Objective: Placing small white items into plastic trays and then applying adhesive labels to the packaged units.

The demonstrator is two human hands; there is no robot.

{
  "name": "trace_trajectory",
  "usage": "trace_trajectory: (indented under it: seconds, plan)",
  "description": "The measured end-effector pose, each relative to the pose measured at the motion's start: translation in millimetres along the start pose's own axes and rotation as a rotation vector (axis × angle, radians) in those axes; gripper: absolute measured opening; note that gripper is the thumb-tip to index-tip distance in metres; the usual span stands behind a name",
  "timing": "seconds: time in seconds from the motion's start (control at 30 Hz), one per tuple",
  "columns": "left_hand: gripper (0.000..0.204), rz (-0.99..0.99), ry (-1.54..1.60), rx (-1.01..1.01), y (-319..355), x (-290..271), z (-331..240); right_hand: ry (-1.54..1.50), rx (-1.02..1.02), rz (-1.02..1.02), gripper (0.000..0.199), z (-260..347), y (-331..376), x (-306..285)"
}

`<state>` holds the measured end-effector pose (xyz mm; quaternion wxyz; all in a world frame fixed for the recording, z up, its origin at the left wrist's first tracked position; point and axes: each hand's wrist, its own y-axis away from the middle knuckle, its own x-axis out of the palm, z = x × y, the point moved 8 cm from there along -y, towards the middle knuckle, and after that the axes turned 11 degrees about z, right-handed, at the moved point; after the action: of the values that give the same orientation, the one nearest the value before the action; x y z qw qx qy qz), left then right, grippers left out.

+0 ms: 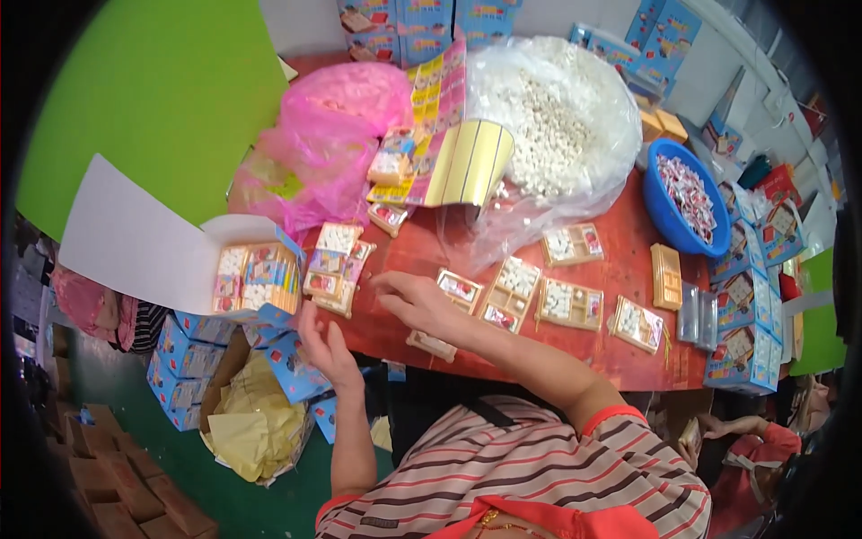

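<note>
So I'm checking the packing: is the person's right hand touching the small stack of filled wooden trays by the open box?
Apart. The head view shows bare red table between the right hand and the stack of filled trays; its fingers point toward the stack without reaching it.

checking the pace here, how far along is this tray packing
Looks midway. Done: a stack of filled trays sits at the table's left, and more fill the open carton. In hand: the right hand hovers over the table by a small tray; the left hand is raised at the table edge, holding nothing visible. Left: several wooden trays lie loose, and the bag of white pieces and blue basin remain full.
</note>
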<state>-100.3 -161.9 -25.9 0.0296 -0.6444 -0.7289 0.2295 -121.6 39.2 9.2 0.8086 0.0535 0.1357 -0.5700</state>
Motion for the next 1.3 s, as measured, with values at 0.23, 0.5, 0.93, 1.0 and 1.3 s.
trace_trajectory:
  seconds: [0.23, 0.5, 0.93, 1.0, 1.3]
  plan:
    - [0.035, 0.33, 0.262, -0.029, -23, 82, -40, 1.196, -0.177, -0.505, 0.047, 50, 20, -81]
    - [0.034, 0.537, 0.74, -0.456, -90, 205, -11, 1.44, -0.093, -0.38, 0.035, 5, -19, -162]
    - [0.036, 0.709, 1.281, -0.636, -57, 234, -80, 1.476, -0.31, -0.548, 0.033, 121, 42, -203]
    - [0.038, 0.789, 1.433, -0.603, -49, 228, -118, 1.476, -0.351, -0.583, 0.033, 134, 59, -190]
    - [0.031, 0.878, 1.358, -0.444, 3, 184, -153, 1.519, -0.267, -0.43, 0.035, 135, 177, -101]
